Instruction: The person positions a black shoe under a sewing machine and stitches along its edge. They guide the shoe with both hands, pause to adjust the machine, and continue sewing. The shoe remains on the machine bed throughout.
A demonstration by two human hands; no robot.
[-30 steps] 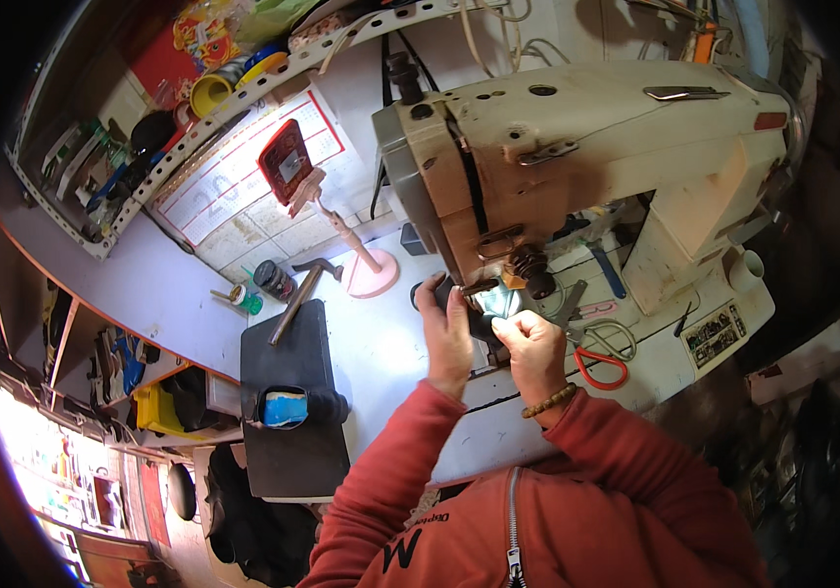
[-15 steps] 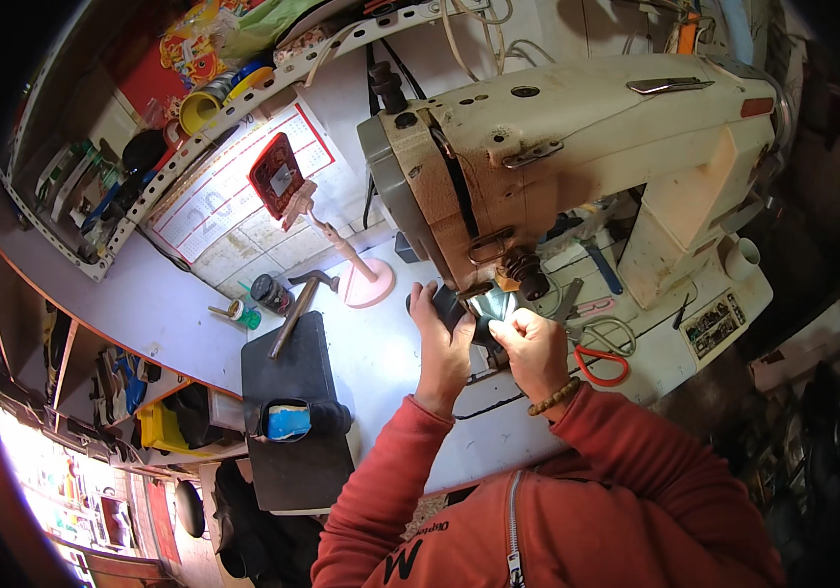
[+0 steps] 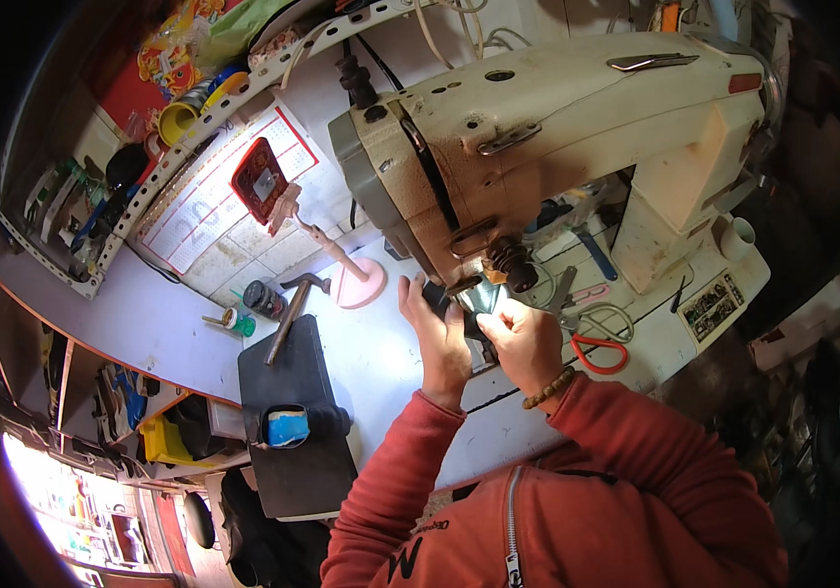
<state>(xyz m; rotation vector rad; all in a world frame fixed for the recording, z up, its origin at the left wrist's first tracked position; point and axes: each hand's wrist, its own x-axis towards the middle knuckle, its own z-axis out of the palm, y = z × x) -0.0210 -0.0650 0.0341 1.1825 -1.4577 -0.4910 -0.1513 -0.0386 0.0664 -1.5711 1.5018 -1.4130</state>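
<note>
**Q:** What've you got in your hands there?

**Me:** Some dark piece [image 3: 433, 297] with a shiny greenish patch [image 3: 483, 297] catching the light. It's right under the head of my sewing machine [image 3: 576, 113].

**Q:** How are you gripping it?

**Me:** Left hand [image 3: 437, 343] has it between thumb and fingers. Right hand [image 3: 528, 345] is pinching its near edge, thumb against forefinger, other fingers curled in. Can't make out exactly where the fingertips sit, tbh.

**Q:** What else is on the bench?

**Me:** Scissors with a red loop [image 3: 600, 371], near my right hand. Over to the left, a hammer [image 3: 289, 323], handle end overlapping a black board [image 3: 273, 387], just beside a pink stand [image 3: 359, 286].
</note>
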